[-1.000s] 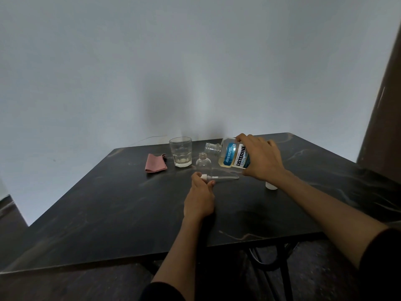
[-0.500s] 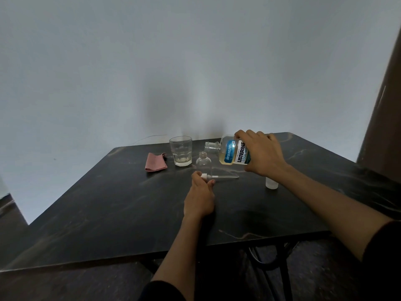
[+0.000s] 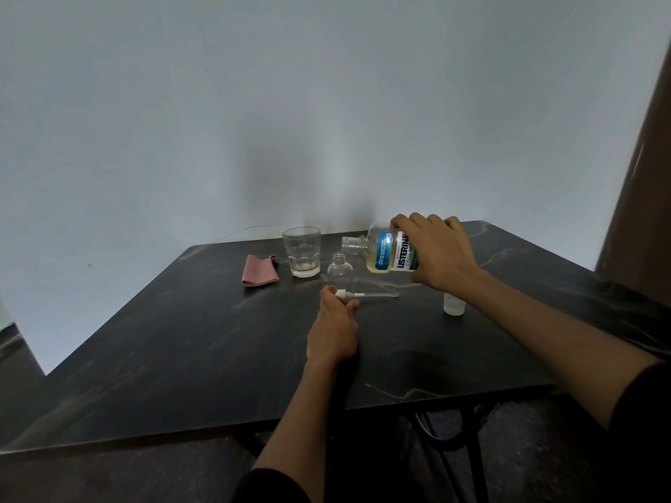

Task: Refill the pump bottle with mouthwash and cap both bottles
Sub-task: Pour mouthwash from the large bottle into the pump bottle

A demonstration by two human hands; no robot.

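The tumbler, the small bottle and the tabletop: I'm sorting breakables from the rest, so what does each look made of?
The tumbler looks like clear glass: thick base, faceted wall. The small bottle is clear and thin-walled with a threaded neck, probably plastic, though glass cannot be ruled out. The tabletop is dark and smooth with pale veins, like marble or a marble-look laminate; which one cannot be told.

A plain home room: dark marble-look table [image 3: 181, 339] against bare wall [image 3: 254, 103].

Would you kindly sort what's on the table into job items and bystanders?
Job: mouthwash bottle in right hand; empty pump bottle; pump top in left hand; white cap.
Bystanders: glass; pink cloth.
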